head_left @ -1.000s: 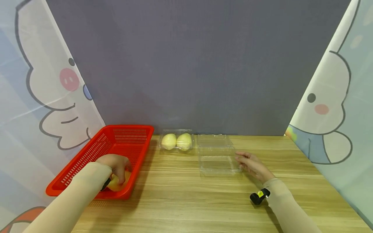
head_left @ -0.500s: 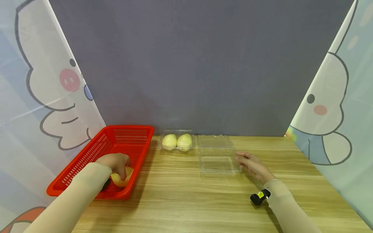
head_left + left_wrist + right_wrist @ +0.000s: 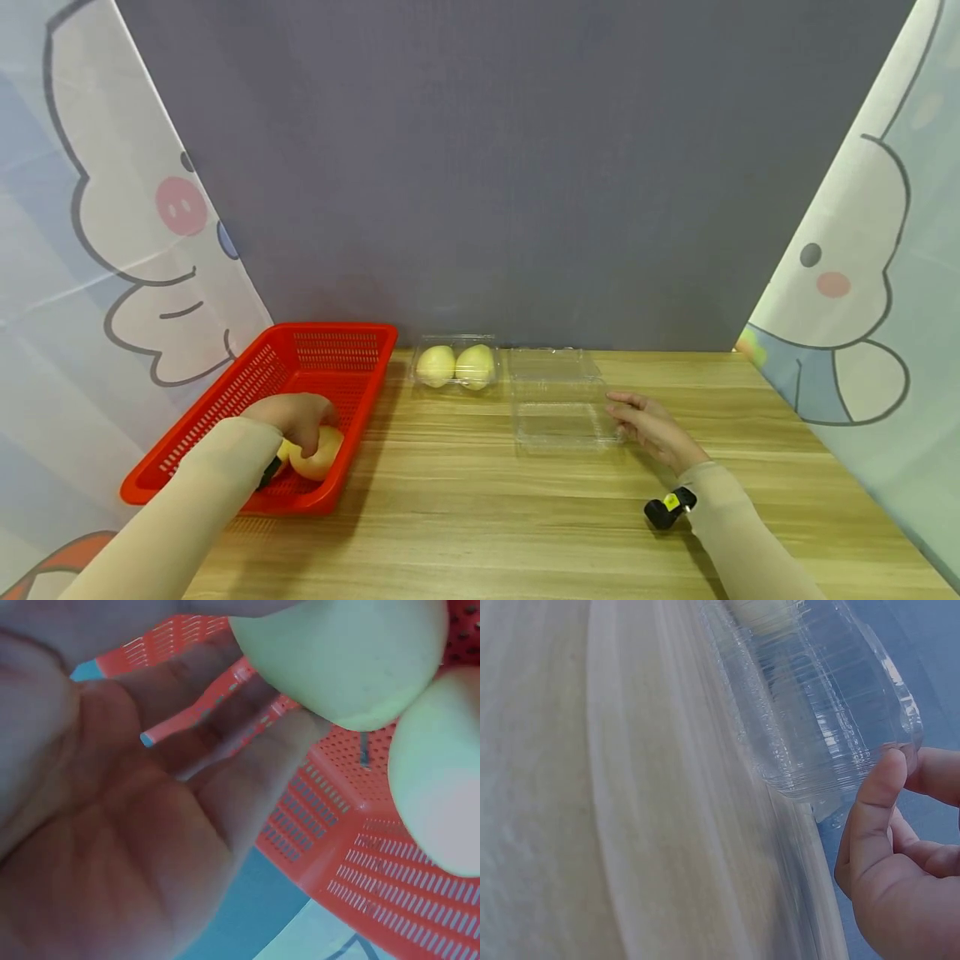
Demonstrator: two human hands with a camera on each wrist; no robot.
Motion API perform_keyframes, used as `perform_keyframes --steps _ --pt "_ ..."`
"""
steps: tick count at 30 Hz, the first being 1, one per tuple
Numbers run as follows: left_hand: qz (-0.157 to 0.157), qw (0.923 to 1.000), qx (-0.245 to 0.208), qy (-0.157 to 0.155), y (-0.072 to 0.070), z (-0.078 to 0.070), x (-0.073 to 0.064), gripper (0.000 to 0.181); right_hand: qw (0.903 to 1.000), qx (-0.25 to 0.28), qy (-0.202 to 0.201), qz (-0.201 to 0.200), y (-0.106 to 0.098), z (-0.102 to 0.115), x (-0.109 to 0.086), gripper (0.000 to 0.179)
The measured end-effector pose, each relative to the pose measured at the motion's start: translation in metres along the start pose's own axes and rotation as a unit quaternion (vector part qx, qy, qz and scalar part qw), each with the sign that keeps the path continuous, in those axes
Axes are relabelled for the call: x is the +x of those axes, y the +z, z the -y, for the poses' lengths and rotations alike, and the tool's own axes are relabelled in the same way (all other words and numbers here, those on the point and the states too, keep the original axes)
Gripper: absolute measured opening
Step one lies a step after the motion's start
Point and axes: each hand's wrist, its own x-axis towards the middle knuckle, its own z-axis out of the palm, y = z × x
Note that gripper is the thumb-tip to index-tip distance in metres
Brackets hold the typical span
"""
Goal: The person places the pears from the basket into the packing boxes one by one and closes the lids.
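Note:
Reaching down into the red plastic basket [image 3: 357,433], my left hand [image 3: 288,415] has its thumb and fingers around a pale yellow pear [image 3: 322,460]. In the left wrist view the fingertips lie against that pear [image 3: 349,660], and a second pear [image 3: 442,780] sits beside it. Part of the second pear [image 3: 282,454] also shows below my hand in the head view. My right hand [image 3: 654,429] pinches the right rim of a lidded clear plastic container [image 3: 562,421] that stands open on the table. Its thin wall [image 3: 817,697] meets the thumb and forefinger in the right wrist view.
A closed clear container [image 3: 456,382] with two pears [image 3: 475,367] inside stands left of the open one, at the back of the wooden table [image 3: 465,517]. A grey panel [image 3: 480,167] rises behind. Printed cloth walls [image 3: 847,275] flank both sides.
The pear at my left hand has shifted slightly up and to the right within the basket, and the second pear has come into view beside it. The right hand holds still at the container.

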Motion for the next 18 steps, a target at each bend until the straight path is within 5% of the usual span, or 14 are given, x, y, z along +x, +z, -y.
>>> perform_keyframes --steps 4,9,14,18 --pt "-0.019 0.9995 -0.001 -0.024 -0.002 0.004 -0.006 0.062 1.0 -0.004 0.001 0.001 0.0 0.0 0.0 0.059" --pt "-0.047 0.998 0.013 -0.04 -0.003 0.011 -0.011 0.031 1.0 -0.008 0.003 0.0 0.0 0.0 0.0 0.059" --pt "-0.018 0.9982 -0.01 -0.057 -0.001 0.016 -0.008 0.008 1.0 -0.005 0.004 -0.001 -0.001 0.0 0.0 0.06" --pt "0.007 0.9975 -0.026 -0.066 -0.002 0.015 -0.003 0.018 1.0 -0.002 0.003 -0.002 -0.001 -0.002 0.001 0.06"
